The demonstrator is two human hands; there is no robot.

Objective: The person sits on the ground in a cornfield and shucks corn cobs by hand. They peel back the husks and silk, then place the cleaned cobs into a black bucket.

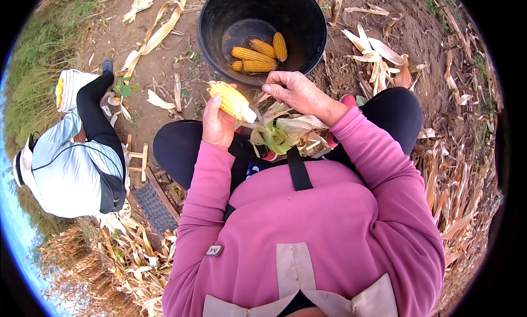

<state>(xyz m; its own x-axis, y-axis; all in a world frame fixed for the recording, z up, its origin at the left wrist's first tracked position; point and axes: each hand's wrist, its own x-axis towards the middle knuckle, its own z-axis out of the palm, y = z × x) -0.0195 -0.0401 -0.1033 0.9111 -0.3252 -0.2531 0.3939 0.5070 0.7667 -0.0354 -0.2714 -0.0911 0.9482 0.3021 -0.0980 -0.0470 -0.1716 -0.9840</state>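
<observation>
My left hand (220, 125) is shut on a husked ear of yellow corn (230, 101), its pale stalk end pointing down to the right. My right hand (296, 92) hovers just right of the ear, below the bucket's near rim. Its fingers are curled, and I cannot tell whether a thin strand is between them. Below it, pale green husks (278, 131) lie between my legs. Ahead stands a black plastic bucket (263, 6) with several bare yellow ears of corn (253, 55) at its bottom.
At the left, a person (74, 173) in a light top and hat sits beside a white bucket (74, 88) holding yellow corn. A wooden stool frame (142, 162) and a dark textured mat (152, 203) are nearby. Dry husks (376, 59) litter the soil (333, 76).
</observation>
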